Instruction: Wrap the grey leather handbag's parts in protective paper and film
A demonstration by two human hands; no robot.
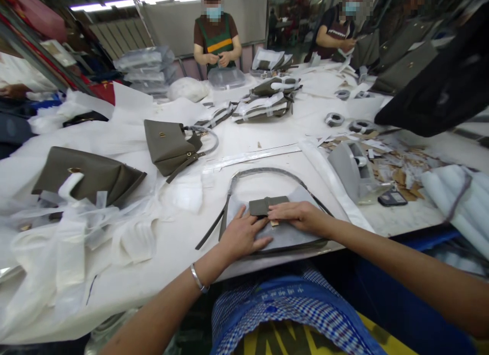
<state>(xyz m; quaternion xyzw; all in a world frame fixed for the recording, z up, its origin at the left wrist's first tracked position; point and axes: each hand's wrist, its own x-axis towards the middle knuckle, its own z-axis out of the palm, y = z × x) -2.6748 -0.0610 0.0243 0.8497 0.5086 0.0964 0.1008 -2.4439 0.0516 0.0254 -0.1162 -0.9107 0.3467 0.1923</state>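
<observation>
An olive-grey handbag [305, 236] lies flat at the table's near edge, its front mostly under pale protective sheet. Its wrapped handle [263, 170] arches away from me, and a thin strap [209, 229] sticks out to the left. My left hand [244, 233] rests on the bag with fingers spread, its fingertips by the lower left of a small olive flap [262, 206]. My right hand [300, 216] lies flat over the flap's right end, fingers stretched out. Just below those fingers shows a small gold-coloured piece [274, 223]. Neither hand grasps anything that I can see.
Two more olive bags [164, 143] [87, 174] stand on the left, near crumpled white wrapping [69, 248]. A grey tape dispenser [349, 169], a dark phone-like device [392, 197] and paper scraps [401, 166] are at right. Wrapped bags [263, 108] lie beyond; co-workers [216, 39] stand across the table.
</observation>
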